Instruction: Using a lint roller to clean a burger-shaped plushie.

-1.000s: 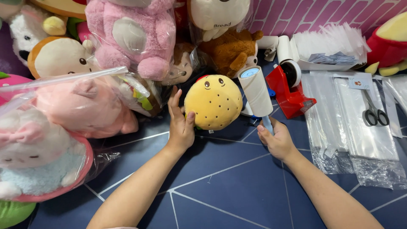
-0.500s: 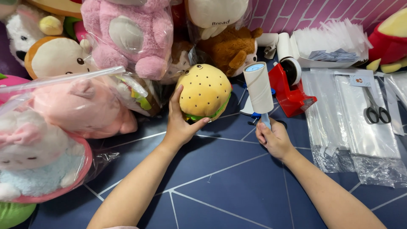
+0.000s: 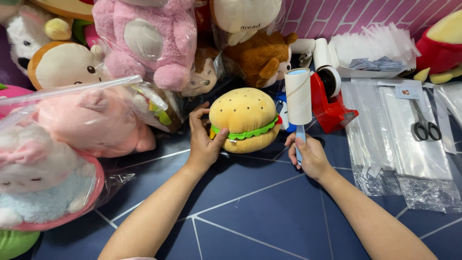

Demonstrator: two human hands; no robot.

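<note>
One burger plush point(image 3: 244, 120), one lint roller point(image 3: 298, 98), one red tape dispenser point(image 3: 329, 103), one pair of scissors point(image 3: 421, 124)

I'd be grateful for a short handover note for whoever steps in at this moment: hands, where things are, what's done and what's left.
Left hand: gripping the left side of the burger plush, which rests on the dark blue floor, bun top up.
Right hand: holding the lint roller by its blue handle, roll upright just right of the plush; I can't tell if it touches.
Nearby: red tape dispenser, clear bags and scissors to the right; bagged plush toys to the left.
Done: the burger plush is in hand, not bagged.
Left: rolling seems likely; how much has been rolled can't be told.
</note>
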